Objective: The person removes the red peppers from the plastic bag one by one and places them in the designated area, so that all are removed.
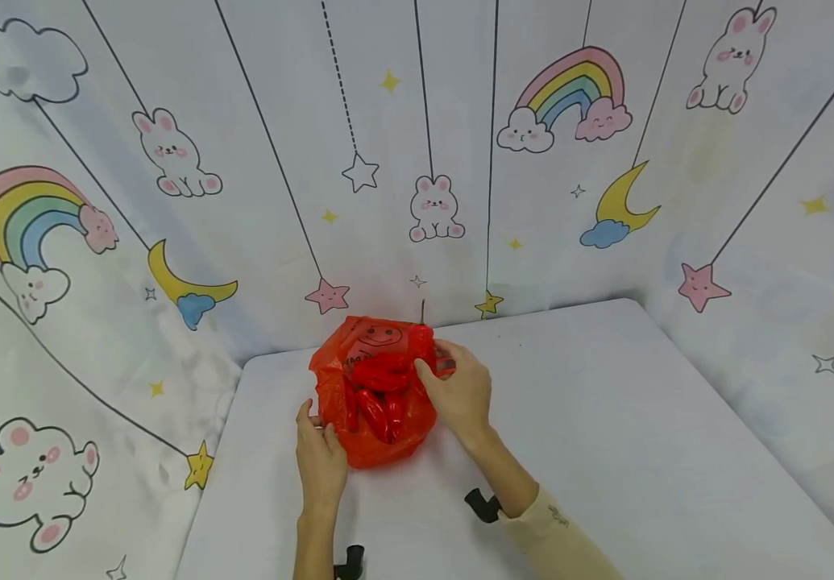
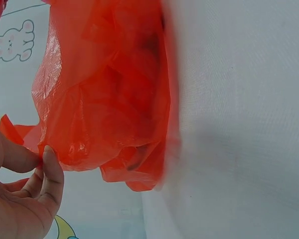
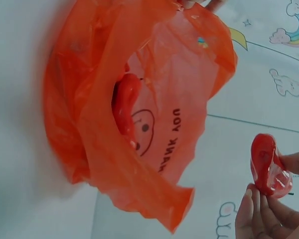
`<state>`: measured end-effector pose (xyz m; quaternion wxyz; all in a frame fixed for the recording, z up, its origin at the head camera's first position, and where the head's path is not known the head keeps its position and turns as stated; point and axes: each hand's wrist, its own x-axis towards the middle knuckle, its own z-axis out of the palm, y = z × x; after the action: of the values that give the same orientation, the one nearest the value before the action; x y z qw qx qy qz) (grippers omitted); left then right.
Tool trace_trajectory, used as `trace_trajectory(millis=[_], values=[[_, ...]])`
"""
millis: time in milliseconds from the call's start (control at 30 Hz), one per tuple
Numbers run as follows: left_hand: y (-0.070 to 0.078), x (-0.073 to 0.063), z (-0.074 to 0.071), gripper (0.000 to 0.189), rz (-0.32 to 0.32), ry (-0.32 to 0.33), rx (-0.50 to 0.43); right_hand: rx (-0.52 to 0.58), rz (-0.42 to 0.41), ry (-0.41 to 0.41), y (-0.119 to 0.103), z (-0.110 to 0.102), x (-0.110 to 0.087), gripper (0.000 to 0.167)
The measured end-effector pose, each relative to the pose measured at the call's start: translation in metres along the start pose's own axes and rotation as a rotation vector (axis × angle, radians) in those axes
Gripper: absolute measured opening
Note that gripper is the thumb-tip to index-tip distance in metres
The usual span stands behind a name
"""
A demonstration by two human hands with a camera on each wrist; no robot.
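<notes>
Around a translucent red plastic bag [image 1: 386, 454]: left hand [image 1: 322, 463], eight o'clock, is pinching its edge, presumably steadying the mouth; right hand [image 1: 464, 393], three o'clock, is clamping thumb and fingers on a glossy red pepper [image 1: 421, 341], one o'clock. Similar peppers [image 1: 374, 414] are lying inside.

Bag [image 2: 89, 117] looks thin, semi-glossy plas., peppers [image 1: 373, 415] smooth & v. glossy.

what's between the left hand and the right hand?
The red bag, with glossy red peppers inside it, lies between the left hand and the right hand. The head view shows this.
</notes>
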<state>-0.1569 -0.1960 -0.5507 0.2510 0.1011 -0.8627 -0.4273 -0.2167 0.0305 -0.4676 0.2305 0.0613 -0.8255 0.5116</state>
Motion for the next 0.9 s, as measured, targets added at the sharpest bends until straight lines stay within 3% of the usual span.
trace_trajectory(millis=[900], values=[[-0.002,-0.001,-0.001,0.056,-0.002,-0.003,0.004,-0.036,0.036,0.063,0.025,-0.026,0.01,0.04]])
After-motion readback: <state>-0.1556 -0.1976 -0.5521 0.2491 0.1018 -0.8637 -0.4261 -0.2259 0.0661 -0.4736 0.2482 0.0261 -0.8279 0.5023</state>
